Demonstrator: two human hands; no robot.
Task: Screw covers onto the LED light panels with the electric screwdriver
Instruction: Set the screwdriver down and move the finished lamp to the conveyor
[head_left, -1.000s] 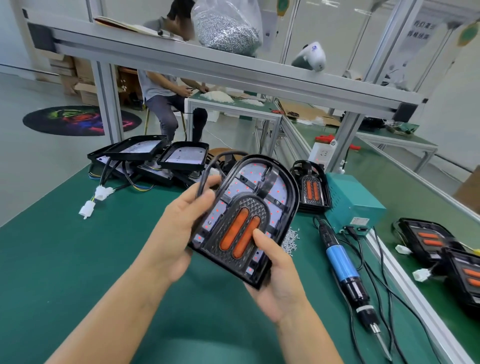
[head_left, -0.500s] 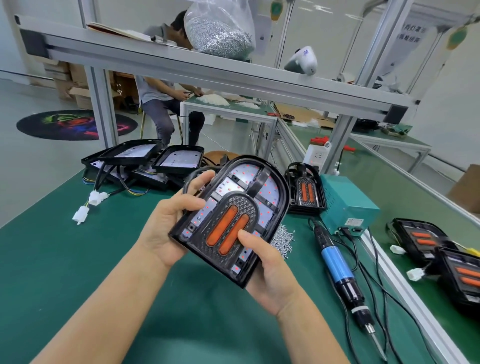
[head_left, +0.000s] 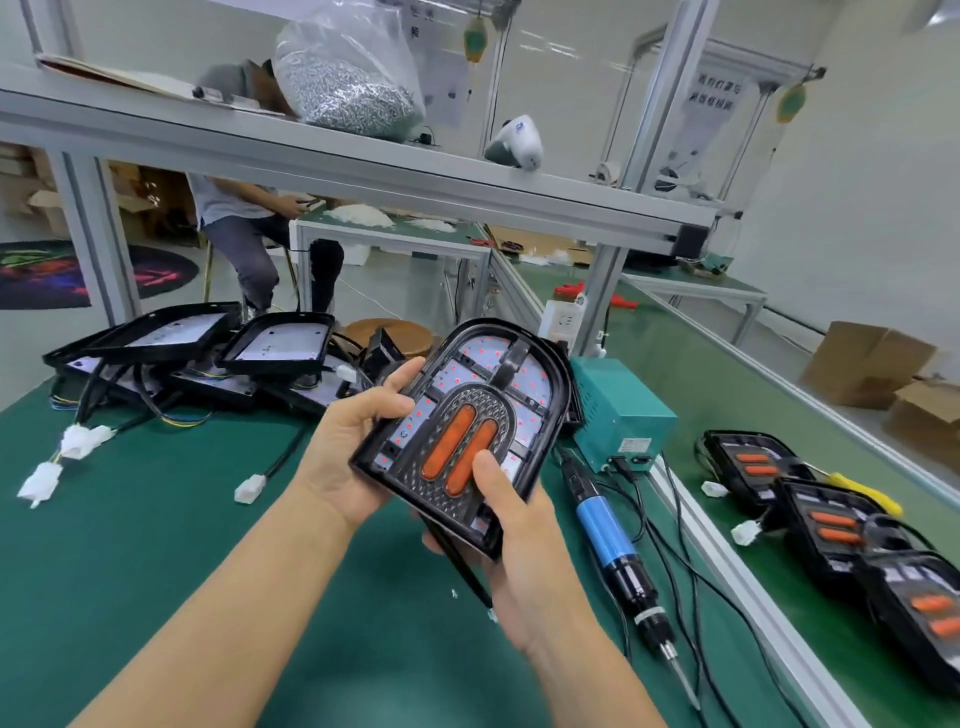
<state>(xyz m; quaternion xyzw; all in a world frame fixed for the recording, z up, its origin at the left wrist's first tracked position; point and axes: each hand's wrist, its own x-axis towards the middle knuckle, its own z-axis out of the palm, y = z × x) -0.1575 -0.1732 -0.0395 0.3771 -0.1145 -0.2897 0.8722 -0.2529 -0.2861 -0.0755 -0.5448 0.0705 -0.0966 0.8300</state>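
I hold an arch-shaped black LED light panel (head_left: 483, 395) with two orange lenses and a black cover above the green bench. My left hand (head_left: 353, 447) grips its left edge, thumb on top. My right hand (head_left: 514, 540) grips its lower right corner, thumb pressed on the cover beside the lenses. The panel's black cable hangs down past my right palm. The electric screwdriver (head_left: 608, 525), blue and black, lies on the bench just right of my right hand, bit pointing toward me.
A pile of open black panels (head_left: 192, 343) with cables and white connectors lies at the back left. A teal power box (head_left: 623, 415) stands behind the screwdriver. Three covered panels (head_left: 831, 519) lie past the aluminium rail on the right. A person sits in the background.
Both hands have kept their grip on the panel, which has tilted slightly and lifted. The camera view has shifted, and the lamp behind and the screw pile are now hidden behind the panel.
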